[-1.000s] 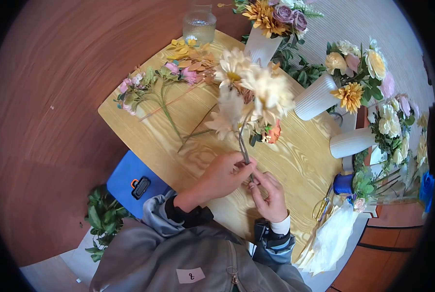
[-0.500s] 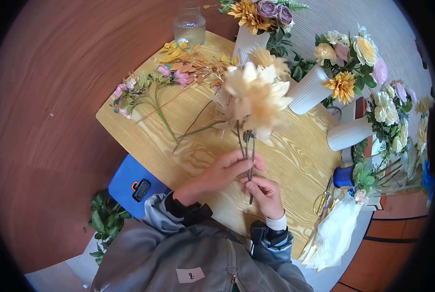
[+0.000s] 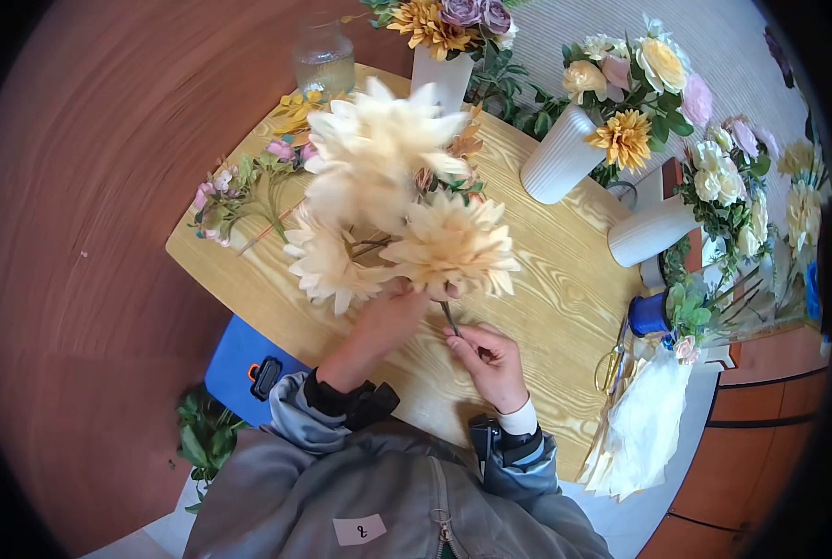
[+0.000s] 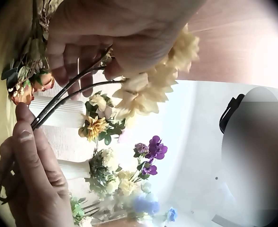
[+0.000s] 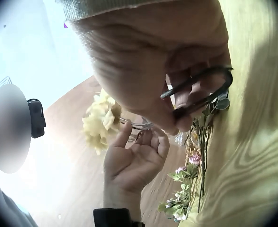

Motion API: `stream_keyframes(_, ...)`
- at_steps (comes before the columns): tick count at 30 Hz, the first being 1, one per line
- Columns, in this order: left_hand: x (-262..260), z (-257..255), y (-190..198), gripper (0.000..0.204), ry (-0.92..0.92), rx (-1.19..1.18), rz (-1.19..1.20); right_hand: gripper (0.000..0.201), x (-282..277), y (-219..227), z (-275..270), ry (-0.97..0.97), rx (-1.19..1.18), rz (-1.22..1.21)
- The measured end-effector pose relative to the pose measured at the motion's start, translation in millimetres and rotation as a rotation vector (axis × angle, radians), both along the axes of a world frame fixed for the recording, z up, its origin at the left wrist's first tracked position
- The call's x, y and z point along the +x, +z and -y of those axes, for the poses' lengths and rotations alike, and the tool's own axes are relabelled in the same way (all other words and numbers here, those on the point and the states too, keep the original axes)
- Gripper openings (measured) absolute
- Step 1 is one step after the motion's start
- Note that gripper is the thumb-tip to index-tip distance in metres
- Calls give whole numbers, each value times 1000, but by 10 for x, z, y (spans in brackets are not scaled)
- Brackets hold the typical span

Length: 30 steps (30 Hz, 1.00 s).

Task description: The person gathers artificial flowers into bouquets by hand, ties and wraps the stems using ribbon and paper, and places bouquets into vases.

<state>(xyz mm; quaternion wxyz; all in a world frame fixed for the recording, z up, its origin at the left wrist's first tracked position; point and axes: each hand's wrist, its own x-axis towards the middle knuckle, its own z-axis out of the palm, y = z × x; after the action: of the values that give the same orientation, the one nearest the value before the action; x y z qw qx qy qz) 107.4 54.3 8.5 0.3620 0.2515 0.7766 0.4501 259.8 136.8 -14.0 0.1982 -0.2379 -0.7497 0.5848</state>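
Observation:
Several large cream flowers [image 3: 453, 244] with pointed petals are gathered over the table [image 3: 565, 307]. My right hand [image 3: 492, 363] pinches their dark stems [image 4: 58, 101] between thumb and fingers. Below that grip, a stem end bends back in a loop [image 5: 224, 75]. My left hand [image 3: 388, 321] is just under the blooms, partly hidden by petals in the head view. In the right wrist view its palm faces up, with thumb and fingers apart and loosely bent around the stems. Blooms spread out above both hands.
Pink flower sprigs [image 3: 216, 191] and yellow leaves [image 3: 295, 114] lie at the far left. A glass jar [image 3: 324, 70] stands behind. White ribbed vases [image 3: 557, 158] of flowers line the right side, near a blue spool [image 3: 649, 314], scissors [image 3: 609, 368] and pale wrapping sheets [image 3: 644, 429].
The cream blooms have tipped left and towards me, and their heads have spread apart. My left hand has shifted up under them. My right hand keeps its pinch on the stems.

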Motion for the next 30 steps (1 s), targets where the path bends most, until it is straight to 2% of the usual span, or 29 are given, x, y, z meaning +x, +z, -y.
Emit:
stream_keyframes(1, -27, -4, -269, 25, 58, 120, 95, 15, 5, -11, 0, -2, -1, 0)
stream_keyframes(2, -35, -17, -314, 24, 116, 241, 191, 15, 9, -30, 1, 2, -57, -14)
stream_keyframes(3, -21, -28, -332, 24, 115, 240, 191, 15, 11, -41, 3, 5, -114, -28)
stream_keyframes(5, 21, -77, -56, 23, 84, 624, 397, 16, 6, -11, 12, 13, -124, -26)
stream_keyframes(7, 27, -91, 30, 24, 103, 532, 426, 16, -3, -12, 27, 21, -133, -25)
stream_keyframes(9, 25, -102, 16, 26, 121, 441, 453, 19, -13, -40, 34, 3, -339, -92)
stream_keyframes(11, 12, -118, -47, 27, -22, 502, 395, 21, 11, -29, -10, 35, -373, -74)
stream_keyframes(16, 18, -152, 108, 27, -72, 643, 495, 24, 40, -9, -83, 93, -445, -63)
stream_keyframes(18, 40, -144, 219, 27, -85, 711, 565, 24, 58, 8, -88, 72, -589, -82)
stream_keyframes(20, 57, -131, 310, 27, -55, 630, 467, 24, 60, 14, -82, 65, -585, -79)
stream_keyframes(27, -20, -164, 25, 25, -35, 631, 487, 22, 70, 30, -97, 95, -514, -52)
stream_keyframes(30, -12, -162, 45, 23, -31, 648, 506, 23, 56, 58, -44, 39, -594, -104)
